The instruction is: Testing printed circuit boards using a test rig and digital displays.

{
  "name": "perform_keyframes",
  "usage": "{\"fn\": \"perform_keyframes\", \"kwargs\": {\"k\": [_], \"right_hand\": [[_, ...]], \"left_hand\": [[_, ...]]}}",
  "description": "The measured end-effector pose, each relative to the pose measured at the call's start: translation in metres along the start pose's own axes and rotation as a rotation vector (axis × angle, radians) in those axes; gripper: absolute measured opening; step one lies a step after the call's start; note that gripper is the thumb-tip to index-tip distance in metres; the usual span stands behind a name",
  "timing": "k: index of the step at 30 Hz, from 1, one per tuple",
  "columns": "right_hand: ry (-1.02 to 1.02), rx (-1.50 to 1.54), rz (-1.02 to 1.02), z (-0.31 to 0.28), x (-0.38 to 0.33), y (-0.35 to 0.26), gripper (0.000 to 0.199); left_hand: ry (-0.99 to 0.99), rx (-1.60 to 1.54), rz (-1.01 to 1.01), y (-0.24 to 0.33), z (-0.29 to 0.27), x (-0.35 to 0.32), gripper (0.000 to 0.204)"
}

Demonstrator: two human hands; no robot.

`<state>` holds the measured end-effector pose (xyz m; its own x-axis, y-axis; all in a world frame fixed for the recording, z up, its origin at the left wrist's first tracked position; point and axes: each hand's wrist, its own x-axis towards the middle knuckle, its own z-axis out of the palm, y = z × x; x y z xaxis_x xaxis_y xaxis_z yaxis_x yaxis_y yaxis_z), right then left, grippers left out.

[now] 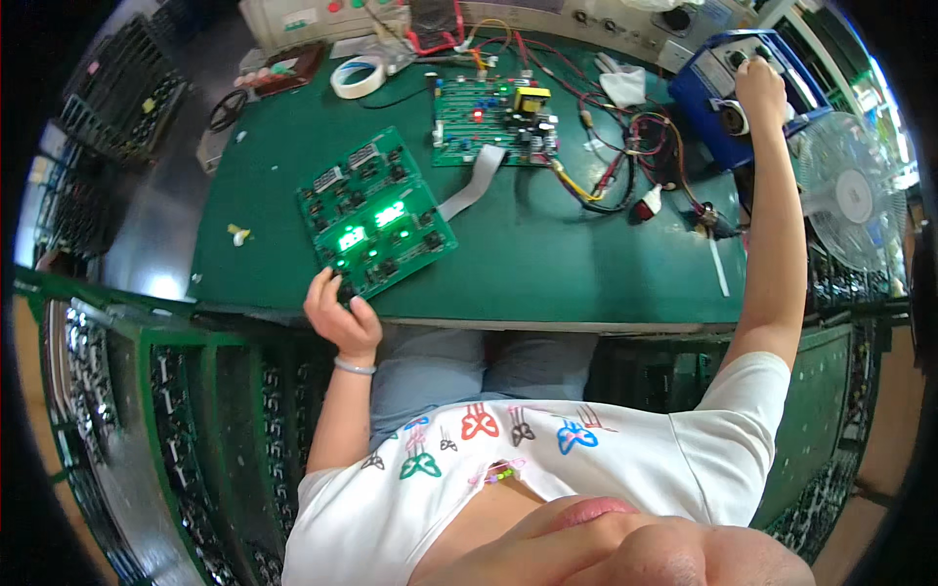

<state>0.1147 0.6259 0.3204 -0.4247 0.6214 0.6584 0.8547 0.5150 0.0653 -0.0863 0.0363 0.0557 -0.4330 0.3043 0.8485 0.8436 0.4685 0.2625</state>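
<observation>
Two joined green circuit boards with digit displays (366, 210) lie tilted on the left of the bench; the nearer one glows bright green. At its near left corner, my left hand (342, 314) has its fingers curled on the edge, beside a small black part. A grey ribbon cable (476, 184) runs from this panel to a larger green circuit board (469, 122) with a yellow transformer and a red light. Far to the right, my right arm is stretched out. The fingers of my right hand (760, 90) close round a dark knob on a blue instrument box (705, 98).
Tangled red, black and yellow wires (635, 137) lie between the larger board and the blue box. White tape (359, 76) and a red-cased meter (435, 24) sit at the back. A fan (850, 195) stands right of my forearm. The green bench's front edge (547, 325) is before my lap.
</observation>
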Motion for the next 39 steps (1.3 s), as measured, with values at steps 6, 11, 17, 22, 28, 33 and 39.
{"fn": "perform_keyframes", "kwargs": {"k": [6,11,17,22,28,33,39], "right_hand": [[-0.288,-0.224,0.321,-0.025,0.059,0.012,0.047],[-0.353,-0.317,0.272,0.002,0.071,-0.014,0.070],[-0.393,-0.496,0.128,0.042,0.102,0.029,0.056],[-0.462,-0.593,-0.297,0.071,0.146,0.077,0.037],[-0.387,-0.372,-0.559,0.074,0.125,0.055,0.028],[-0.428,-0.291,-0.338,0.072,0.105,0.030,0.038],[-0.118,-0.461,-0.871,0.077,0.121,0.081,0.033]], "left_hand": [[0.033,-0.017,0.001,-0.005,0.003,-0.004,0.036],[0.040,-0.005,-0.019,-0.006,-0.001,-0.007,0.036],[0.042,-0.061,-0.070,-0.006,0.007,-0.008,0.039],[0.069,-0.092,-0.053,-0.007,0.008,-0.008,0.035],[0.066,-0.048,-0.050,-0.007,0.001,-0.008,0.034],[0.059,-0.020,-0.060,-0.007,-0.003,-0.011,0.034],[0.068,-0.054,-0.045,-0.008,0.003,-0.009,0.035]]}}
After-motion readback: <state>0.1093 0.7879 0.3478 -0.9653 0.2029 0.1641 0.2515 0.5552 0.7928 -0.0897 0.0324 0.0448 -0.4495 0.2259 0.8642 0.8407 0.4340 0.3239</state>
